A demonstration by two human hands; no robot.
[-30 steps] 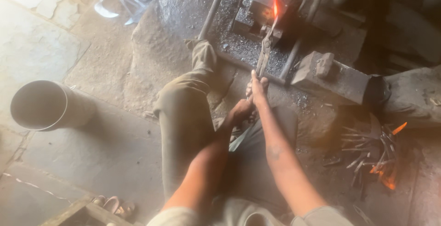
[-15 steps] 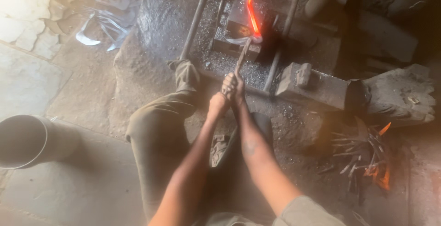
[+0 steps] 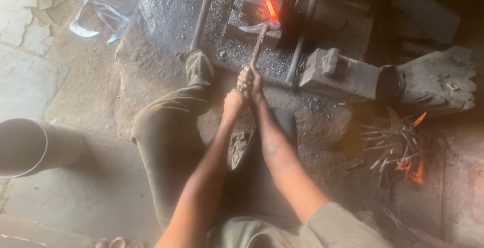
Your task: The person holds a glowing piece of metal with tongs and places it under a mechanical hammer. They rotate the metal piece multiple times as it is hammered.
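A seated worker grips a long-handled tool (image 3: 256,46) in both hands over a floor forge. The right hand (image 3: 250,80) is clamped round the lower end of the handle; the left hand (image 3: 235,101) is closed just behind and below it, touching it, though whether its fingers wrap the handle itself cannot be told from this angle.

From the grip the handle runs up and away from the body, tilting slightly right, its long axis almost in line with the forearms. Its far end meets the glowing bar (image 3: 268,1), which lies on the block (image 3: 252,31) straight ahead of the hands. The right hand is the nearer of the two to the hot metal. The bar's own axis slants from upper left to lower right, crossing the handle's line at a shallow angle, with its bright lower end closest to the grip.

To the right of the grip, well apart, sits an anvil (image 3: 343,71); farther right and lower, a heap of rods (image 3: 398,147) shows orange tips. A metal bucket (image 3: 30,147) stands far left of the hands.
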